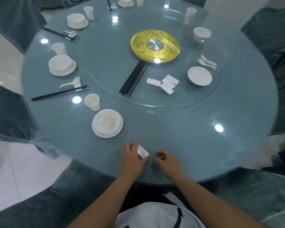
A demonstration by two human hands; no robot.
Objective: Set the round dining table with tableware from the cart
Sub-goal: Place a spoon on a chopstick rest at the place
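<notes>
Risk: the white chopstick rest (143,152) is small and glazed, and the glass tabletop (179,137) is slick; set down at a tilt, it would likely slide or tip out of line with the nearest plate-and-bowl set (107,123). The left hand (133,159) hovers low over the near table edge, fingers and thumb curled round the rest, which stands tilted. The right hand (167,159) lies just beside it, fingers curled inward; whether they pinch anything cannot be told.
</notes>
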